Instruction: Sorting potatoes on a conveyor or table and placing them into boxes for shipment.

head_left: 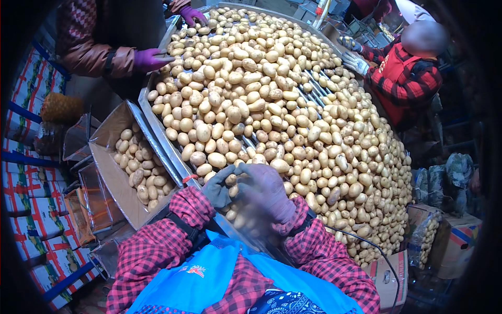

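Note:
A large heap of pale yellow potatoes (293, 125) covers a metal-edged sorting table in front of me. My left hand (217, 189), in a grey glove, is at the near edge of the heap, its fingers curled round a potato (230, 180). Close beside it, my right hand (265, 191) wears a purplish glove and hangs over the near potatoes. Motion smears its fingers, so whether it grips anything is hidden. More potatoes show blurred below and between the two hands.
At left, an open cardboard box (112, 175) of potatoes stands against the table's metal rim (166, 144). Two co-workers flank the heap: purple gloves (150, 59) at far left, pale gloves (356, 63) at far right. Stacked printed cartons (26, 178) line the left; a black cable (368, 242) runs near my right arm.

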Demonstrator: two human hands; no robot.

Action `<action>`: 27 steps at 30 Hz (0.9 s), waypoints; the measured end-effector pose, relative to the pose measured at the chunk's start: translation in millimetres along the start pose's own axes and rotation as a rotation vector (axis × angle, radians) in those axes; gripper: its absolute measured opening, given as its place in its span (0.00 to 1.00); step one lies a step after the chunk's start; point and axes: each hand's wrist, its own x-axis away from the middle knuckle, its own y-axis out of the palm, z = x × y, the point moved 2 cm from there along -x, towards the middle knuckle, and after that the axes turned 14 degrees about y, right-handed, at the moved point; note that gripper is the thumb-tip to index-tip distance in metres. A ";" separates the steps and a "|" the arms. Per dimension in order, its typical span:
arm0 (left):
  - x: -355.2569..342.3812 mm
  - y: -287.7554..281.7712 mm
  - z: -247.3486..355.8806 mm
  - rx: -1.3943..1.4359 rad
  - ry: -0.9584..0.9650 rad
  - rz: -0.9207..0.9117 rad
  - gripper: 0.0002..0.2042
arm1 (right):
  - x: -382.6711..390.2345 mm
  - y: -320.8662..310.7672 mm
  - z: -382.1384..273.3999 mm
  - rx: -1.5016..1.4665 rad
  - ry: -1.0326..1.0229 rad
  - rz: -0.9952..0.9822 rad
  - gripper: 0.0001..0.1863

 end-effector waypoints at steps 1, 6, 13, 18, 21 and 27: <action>-4.4 -0.4 -0.1 -0.001 -0.005 0.000 0.22 | 1.2 -5.5 4.6 0.033 -0.001 0.112 0.23; -7.4 0.6 -4.9 1.077 -0.552 0.343 0.21 | 16.9 -22.2 36.7 0.179 0.143 0.289 0.26; -5.4 -2.3 -1.3 1.077 -0.411 0.364 0.21 | 31.4 12.3 57.3 0.373 0.153 0.299 0.27; 8.4 -1.0 21.8 0.828 -0.388 0.431 0.24 | 26.3 14.1 87.3 0.411 0.138 0.384 0.27; 28.3 -33.3 27.5 0.910 -0.251 0.321 0.27 | 27.7 12.5 91.6 0.434 0.148 0.353 0.30; 72.2 -73.6 121.0 0.874 0.259 0.681 0.22 | 18.2 10.5 95.4 0.443 0.128 0.341 0.29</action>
